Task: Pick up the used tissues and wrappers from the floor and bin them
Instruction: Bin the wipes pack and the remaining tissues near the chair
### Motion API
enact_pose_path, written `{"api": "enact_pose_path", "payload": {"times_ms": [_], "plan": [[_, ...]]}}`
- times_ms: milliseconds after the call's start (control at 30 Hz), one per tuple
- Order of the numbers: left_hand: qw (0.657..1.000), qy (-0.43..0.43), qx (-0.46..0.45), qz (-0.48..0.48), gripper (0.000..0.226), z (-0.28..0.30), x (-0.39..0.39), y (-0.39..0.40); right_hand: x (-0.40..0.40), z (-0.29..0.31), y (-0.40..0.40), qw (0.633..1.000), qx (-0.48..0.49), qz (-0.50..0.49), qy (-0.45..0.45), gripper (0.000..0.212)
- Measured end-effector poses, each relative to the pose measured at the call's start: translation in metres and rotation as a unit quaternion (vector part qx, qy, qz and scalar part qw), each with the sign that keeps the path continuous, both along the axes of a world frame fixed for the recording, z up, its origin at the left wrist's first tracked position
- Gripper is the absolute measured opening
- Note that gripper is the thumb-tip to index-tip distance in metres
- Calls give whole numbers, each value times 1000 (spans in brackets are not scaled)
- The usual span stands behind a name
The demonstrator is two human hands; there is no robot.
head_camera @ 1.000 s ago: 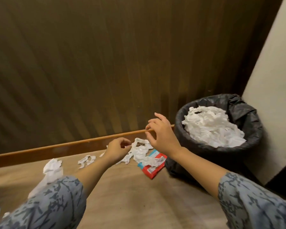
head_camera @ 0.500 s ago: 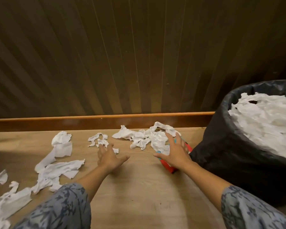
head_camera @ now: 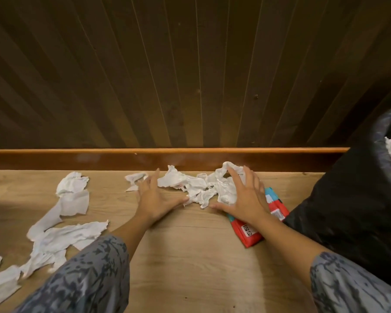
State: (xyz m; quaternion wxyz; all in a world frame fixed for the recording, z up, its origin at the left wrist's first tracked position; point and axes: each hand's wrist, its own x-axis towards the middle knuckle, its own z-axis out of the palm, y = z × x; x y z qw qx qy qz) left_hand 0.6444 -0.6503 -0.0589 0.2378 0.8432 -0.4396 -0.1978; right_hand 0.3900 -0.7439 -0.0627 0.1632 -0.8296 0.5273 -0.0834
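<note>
Dark panelled wall meets wooden floor along an orange-brown skirting board

red wrapper label print, too small to read

Dark panelled wall, wooden floor

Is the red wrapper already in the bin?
No, the red wrapper lies on the floor beside the bin, partly under the right hand.
</note>
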Motion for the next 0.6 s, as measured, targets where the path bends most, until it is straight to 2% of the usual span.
{"api": "enact_pose_path", "payload": {"times_ms": [133, 267, 367, 400, 533, 600], "plan": [[995, 38, -63, -70, 102, -13, -28, -3, 14, -6, 3, 998, -5, 48, -38, 106], [986, 29, -114, -119, 55, -24, -62, 3, 19, -22, 20, 985, -74, 123, -91, 75], [982, 11, -159, -97, 20, -26, -78, 17, 16, -31, 32, 975, -88, 138, -153, 45], [981, 18, -174, -79, 15, -25, -81, 22, 14, -31, 35, 972, -78, 136, -178, 36], [970, 12, -242, 13, 33, -18, -83, 40, 10, -19, 49, 948, -44, 93, -302, 19], [959, 14, -269, 91, 29, -18, -80, 49, 8, -3, 53, 929, -25, 40, -367, 8]]}}
